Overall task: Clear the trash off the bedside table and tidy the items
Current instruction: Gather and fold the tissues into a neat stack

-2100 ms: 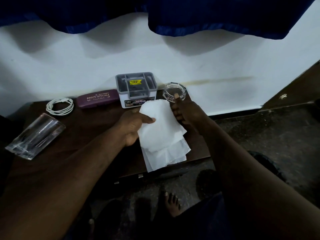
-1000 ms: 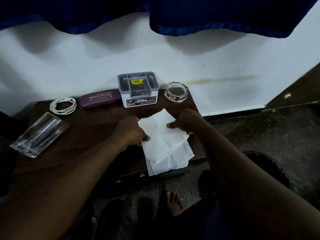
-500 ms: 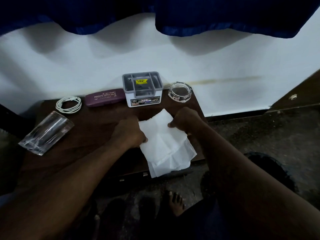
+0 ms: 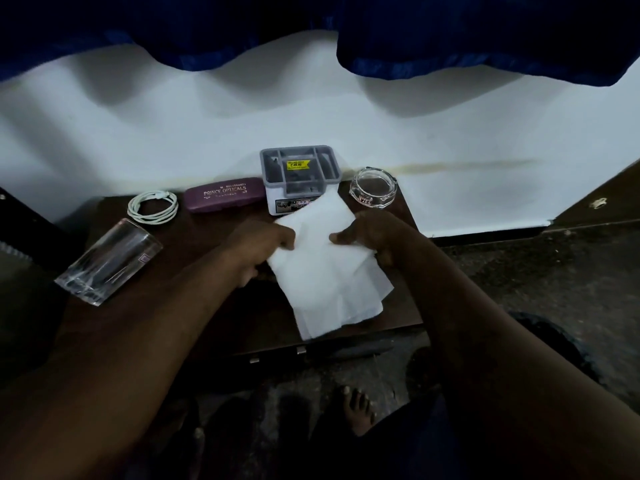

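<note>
A white tissue [image 4: 325,268] hangs over the front right part of the dark brown bedside table [image 4: 194,299]. My left hand [image 4: 258,247] pinches its left edge and my right hand [image 4: 370,237] pinches its right edge, holding it spread between them. Along the back of the table stand a grey and white organiser box [image 4: 299,174], a maroon glasses case [image 4: 223,195], a coiled white cable [image 4: 153,206] and a clear glass ashtray [image 4: 373,188]. The tissue's top corner covers the lower front of the box.
A clear drinking glass [image 4: 109,261] lies on its side at the table's left edge. A white wall with blue curtains above runs behind the table. A dark floor lies to the right, and my bare foot [image 4: 356,410] stands in front of the table.
My right hand left the ashtray and took the tissue's right edge. Both hands have since lifted the tissue up and back toward the organiser box.
</note>
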`<state>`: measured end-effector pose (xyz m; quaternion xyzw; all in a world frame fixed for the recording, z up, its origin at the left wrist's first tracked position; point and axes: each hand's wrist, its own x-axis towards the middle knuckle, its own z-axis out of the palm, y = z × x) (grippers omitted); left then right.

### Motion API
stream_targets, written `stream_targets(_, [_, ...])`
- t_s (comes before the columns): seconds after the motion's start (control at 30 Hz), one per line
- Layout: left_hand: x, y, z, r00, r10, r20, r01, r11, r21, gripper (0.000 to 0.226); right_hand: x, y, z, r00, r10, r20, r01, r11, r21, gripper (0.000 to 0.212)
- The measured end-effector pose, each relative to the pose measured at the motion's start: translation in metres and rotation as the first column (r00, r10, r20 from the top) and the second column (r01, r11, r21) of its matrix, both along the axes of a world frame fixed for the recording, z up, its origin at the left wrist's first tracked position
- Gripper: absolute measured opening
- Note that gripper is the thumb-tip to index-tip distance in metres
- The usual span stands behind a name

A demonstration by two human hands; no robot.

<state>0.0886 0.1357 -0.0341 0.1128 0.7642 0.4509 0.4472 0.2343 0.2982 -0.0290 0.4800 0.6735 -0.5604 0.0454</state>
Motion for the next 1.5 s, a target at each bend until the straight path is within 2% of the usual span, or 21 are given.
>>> stream_targets(0.1, [-0.011, -0.003, 0.0, 0.988, 0.105, 0.117, -0.107, 0.994, 0.014, 0.02, -0.012, -0.002, -0.002, 0.993, -0.083, -0.081, 0.076, 0.993, -0.094, 0.023])
stream_targets(0.17, [-0.014, -0.006, -0.005, 0.988, 0.114, 0.105, -0.115, 0.993, 0.004, 0.024, -0.021, -0.005, -0.009, 0.996, -0.074, -0.044, 0.075, 0.996, 0.041, 0.034])
stream_targets(0.2, [-0.015, -0.008, -0.008, 0.991, 0.107, 0.082, -0.108, 0.994, 0.007, 0.027, -0.024, -0.008, -0.013, 1.0, -0.025, 0.013, 0.023, 0.989, 0.146, 0.038])
stream_targets(0.27, [-0.013, -0.011, -0.015, 0.997, 0.08, 0.011, -0.08, 0.996, 0.033, 0.039, -0.027, -0.014, -0.018, 0.993, 0.035, 0.115, -0.069, 0.948, 0.31, 0.042])
stream_targets(0.37, [-0.006, -0.015, -0.02, 0.975, 0.014, -0.22, -0.025, 0.998, -0.05, 0.069, -0.026, -0.022, -0.022, 0.983, 0.052, 0.177, -0.122, 0.903, 0.411, 0.051])
stream_targets(0.43, [-0.002, -0.019, -0.019, 0.923, -0.08, -0.375, 0.031, 0.99, -0.136, 0.083, -0.024, -0.029, -0.018, 0.972, 0.086, 0.218, -0.177, 0.88, 0.44, 0.053])
stream_targets(0.53, [0.004, -0.026, -0.016, 0.889, -0.168, -0.427, 0.09, 0.976, -0.196, 0.088, -0.021, -0.041, -0.012, 0.96, 0.119, 0.253, -0.215, 0.892, 0.398, 0.035])
stream_targets(0.6, [0.009, -0.032, -0.012, 0.893, -0.207, -0.399, 0.115, 0.963, -0.243, 0.085, -0.016, -0.05, -0.009, 0.959, 0.133, 0.249, -0.191, 0.956, 0.223, 0.022])
stream_targets(0.67, [0.014, -0.04, -0.011, 0.906, -0.214, -0.365, 0.116, 0.955, -0.272, 0.086, -0.009, -0.06, -0.007, 0.957, 0.145, 0.252, -0.158, 0.987, 0.031, 0.021])
stream_targets(0.73, [0.021, -0.05, -0.009, 0.922, -0.211, -0.323, 0.122, 0.954, -0.275, 0.079, 0.0, -0.07, -0.004, 0.955, 0.165, 0.246, -0.162, 0.986, -0.032, 0.021])
stream_targets(0.83, [0.029, -0.067, -0.009, 0.966, -0.175, -0.191, 0.138, 0.972, -0.19, 0.05, 0.013, -0.084, 0.003, 0.973, 0.126, 0.194, -0.127, 0.992, -0.009, 0.022])
stream_targets(1.03, [0.047, -0.094, -0.005, 0.988, -0.123, -0.091, 0.107, 0.981, -0.164, 0.037, 0.029, -0.12, 0.008, 0.987, 0.032, 0.156, -0.026, 0.999, -0.038, 0.033])
stream_targets(1.1, [0.053, -0.103, -0.002, 0.986, -0.153, -0.072, 0.137, 0.971, -0.195, 0.039, 0.036, -0.132, 0.013, 0.979, 0.057, 0.194, -0.046, 0.997, -0.059, 0.03])
stream_targets(1.17, [0.057, -0.114, 0.004, 0.976, -0.215, 0.022, 0.214, 0.951, -0.224, 0.04, 0.045, -0.14, 0.018, 0.964, 0.114, 0.238, -0.088, 0.989, -0.115, 0.015])
stream_targets(1.27, [0.06, -0.135, 0.013, 0.938, -0.301, 0.175, 0.334, 0.919, -0.21, 0.037, 0.062, -0.151, 0.029, 0.941, 0.208, 0.268, -0.159, 0.968, -0.193, 0.021])
stream_targets(1.33, [0.056, -0.145, 0.019, 0.925, -0.314, 0.214, 0.347, 0.927, -0.14, 0.033, 0.069, -0.156, 0.033, 0.946, 0.215, 0.244, -0.175, 0.969, -0.177, 0.039])
stream_targets(1.37, [0.053, -0.148, 0.023, 0.928, -0.305, 0.211, 0.328, 0.941, -0.083, 0.031, 0.07, -0.158, 0.035, 0.957, 0.192, 0.217, -0.161, 0.975, -0.154, 0.042])
stream_targets(1.5, [0.035, -0.149, 0.035, 0.962, -0.2, 0.184, 0.181, 0.977, 0.114, 0.026, 0.07, -0.159, 0.039, 0.999, 0.026, 0.02, -0.026, 1.0, -0.011, 0.033])
